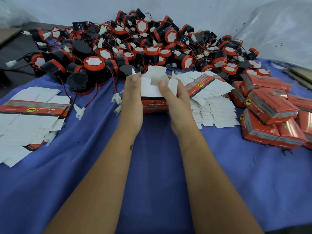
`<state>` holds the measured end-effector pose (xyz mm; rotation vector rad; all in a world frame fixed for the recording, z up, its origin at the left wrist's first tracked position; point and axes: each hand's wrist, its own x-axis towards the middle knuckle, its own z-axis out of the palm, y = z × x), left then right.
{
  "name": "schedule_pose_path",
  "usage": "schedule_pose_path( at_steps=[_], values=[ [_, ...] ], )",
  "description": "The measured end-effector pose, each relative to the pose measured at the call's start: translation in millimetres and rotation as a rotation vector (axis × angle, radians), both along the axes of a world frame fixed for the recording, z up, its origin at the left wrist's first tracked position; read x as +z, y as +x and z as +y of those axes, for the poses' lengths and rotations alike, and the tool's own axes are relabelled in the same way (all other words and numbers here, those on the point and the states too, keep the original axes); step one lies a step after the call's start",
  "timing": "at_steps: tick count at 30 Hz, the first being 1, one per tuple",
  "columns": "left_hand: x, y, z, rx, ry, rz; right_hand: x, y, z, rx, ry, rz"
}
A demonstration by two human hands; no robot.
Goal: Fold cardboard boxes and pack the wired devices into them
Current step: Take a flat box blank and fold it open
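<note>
Box [154, 102]: red printed carton, part-folded, held upright between both hands above the cloth; white end flaps open and standing up
Left hand [132, 98]: grips the box's left side, thumb laid on a white flap
Right hand [177, 100]: grips the box's right side, thumb pressing the inner white flap
Devices [145, 41]: large heap of black-and-red round units with red-black wires and white plugs, just beyond the hands, spreading left and right
Flat blanks, left [32, 112]: loose stack of unfolded cartons, well left of the left hand
Flat blanks, right [211, 98]: fanned stack just beside the right hand, partly behind it
Closed boxes [270, 108]: pile of folded red cartons, far right of the right hand
Cloth [160, 166]: blue, under the forearms and all stock
</note>
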<state>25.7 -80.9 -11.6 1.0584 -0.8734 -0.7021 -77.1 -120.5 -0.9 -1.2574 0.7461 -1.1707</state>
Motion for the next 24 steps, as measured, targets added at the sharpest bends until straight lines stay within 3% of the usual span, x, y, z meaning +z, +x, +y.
schedule_pose_path(
  at_steps=[7,17,24],
  values=[
    [1.6,-0.3,1.2,-0.007,-0.067,0.094,-2.7,4.2,-0.2,-0.056,-0.04,0.08],
    [5.9,-3.8,0.1,0.078,0.011,-0.14,-6.9,10.7,3.0,0.008,-0.018,0.05],
    [8.2,-5.5,-0.6,0.108,0.048,-0.125,-3.7,4.0,-7.5,0.074,0.229,-0.246]
  ],
)
